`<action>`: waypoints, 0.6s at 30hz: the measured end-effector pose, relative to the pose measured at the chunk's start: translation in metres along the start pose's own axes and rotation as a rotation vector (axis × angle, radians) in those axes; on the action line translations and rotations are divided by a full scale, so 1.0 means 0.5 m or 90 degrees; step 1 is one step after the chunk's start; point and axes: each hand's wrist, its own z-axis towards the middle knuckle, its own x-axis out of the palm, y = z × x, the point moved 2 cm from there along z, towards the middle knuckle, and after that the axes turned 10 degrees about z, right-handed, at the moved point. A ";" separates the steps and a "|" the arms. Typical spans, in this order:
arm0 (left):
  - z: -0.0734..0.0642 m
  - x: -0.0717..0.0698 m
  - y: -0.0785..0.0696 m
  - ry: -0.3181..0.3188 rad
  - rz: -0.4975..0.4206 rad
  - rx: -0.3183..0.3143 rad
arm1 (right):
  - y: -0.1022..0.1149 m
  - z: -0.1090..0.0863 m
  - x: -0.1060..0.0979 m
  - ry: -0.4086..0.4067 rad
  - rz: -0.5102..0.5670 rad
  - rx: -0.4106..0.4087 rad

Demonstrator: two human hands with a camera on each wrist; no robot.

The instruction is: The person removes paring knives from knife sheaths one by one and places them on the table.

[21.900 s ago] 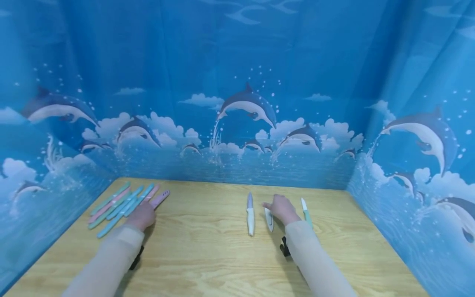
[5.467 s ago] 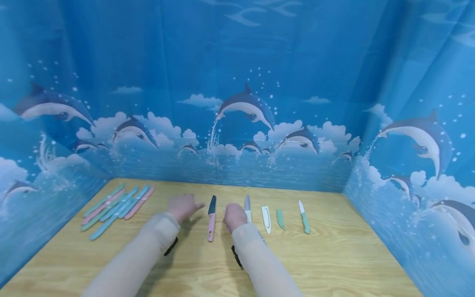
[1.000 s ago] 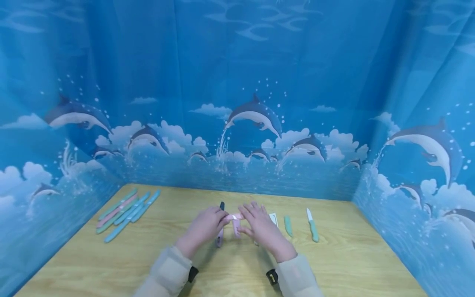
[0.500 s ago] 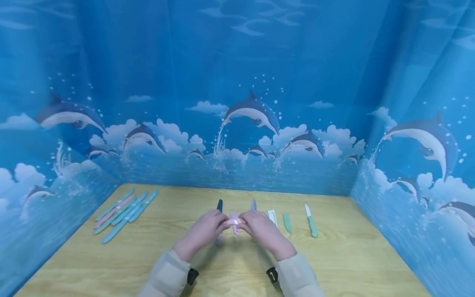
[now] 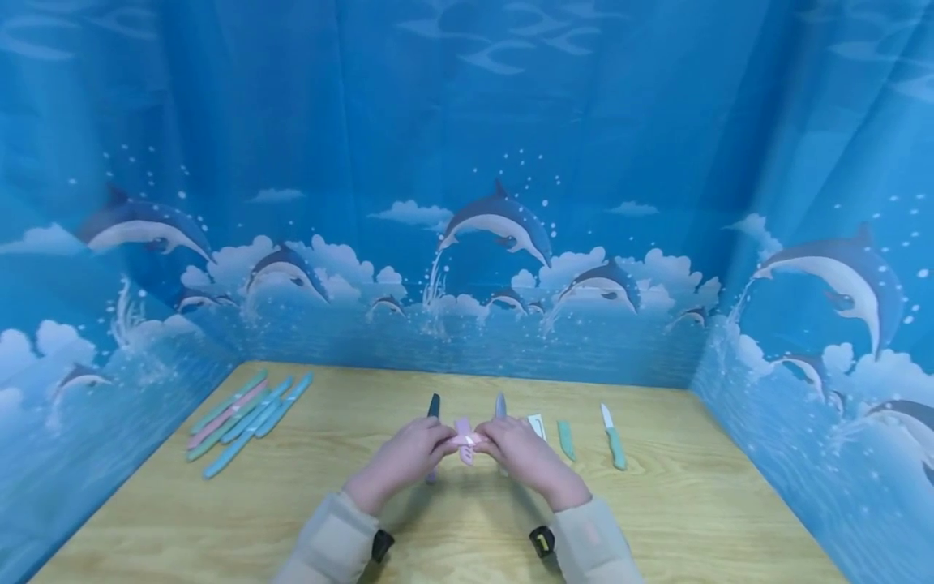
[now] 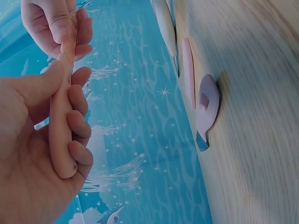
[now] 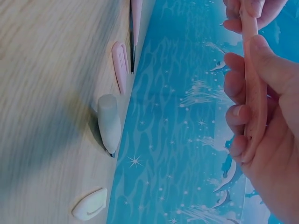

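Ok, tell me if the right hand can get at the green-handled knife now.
Probably not just yet: the right hand has its grip on one end of the long pink item. Once freed, likely yes: nothing covers the green-handled knife.

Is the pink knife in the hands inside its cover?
Inside, it seems: the pink knife, held by the left hand and right hand, shows no bare blade.
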 end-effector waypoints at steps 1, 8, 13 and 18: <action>0.000 -0.001 -0.001 0.005 0.003 0.002 | -0.001 0.000 0.000 0.005 0.004 0.002; -0.001 -0.002 -0.002 0.023 0.001 -0.002 | -0.002 0.000 -0.006 0.016 0.011 -0.007; 0.001 -0.003 -0.004 0.033 -0.001 -0.011 | -0.008 0.003 -0.007 0.011 0.014 -0.021; -0.001 -0.003 -0.005 0.027 0.004 -0.014 | -0.009 0.004 -0.004 0.016 0.016 -0.016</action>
